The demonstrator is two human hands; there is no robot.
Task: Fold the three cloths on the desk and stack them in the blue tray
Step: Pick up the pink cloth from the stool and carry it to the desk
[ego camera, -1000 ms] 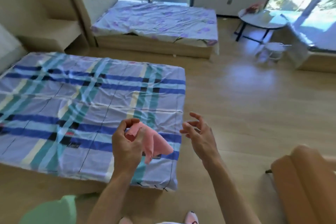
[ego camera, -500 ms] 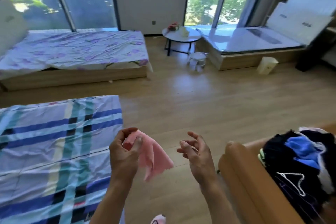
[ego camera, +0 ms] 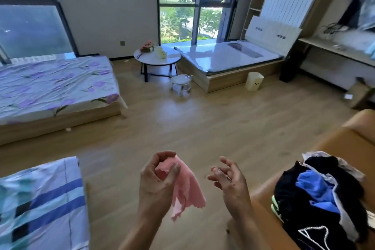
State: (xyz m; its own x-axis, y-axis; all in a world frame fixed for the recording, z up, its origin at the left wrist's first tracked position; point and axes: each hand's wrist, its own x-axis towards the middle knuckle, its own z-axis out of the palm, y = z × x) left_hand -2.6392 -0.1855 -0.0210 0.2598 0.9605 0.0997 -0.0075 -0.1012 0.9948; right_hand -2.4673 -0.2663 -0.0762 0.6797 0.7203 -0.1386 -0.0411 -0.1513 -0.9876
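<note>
1. While it hangs over the floor [ego camera: 203, 124], the pink cloth [ego camera: 188, 191] is pinched at its top by the left hand [ego camera: 157, 184], fingers curled round it, likely so it drapes free.
2. The right hand [ego camera: 229, 178] hovers beside it, apart, loose-fingered and empty, seemingly ready to take a corner.
3. Count: one cloth, two hands; the blue patch [ego camera: 371, 51] on the far desk [ego camera: 332, 49] may be the tray.
</note>
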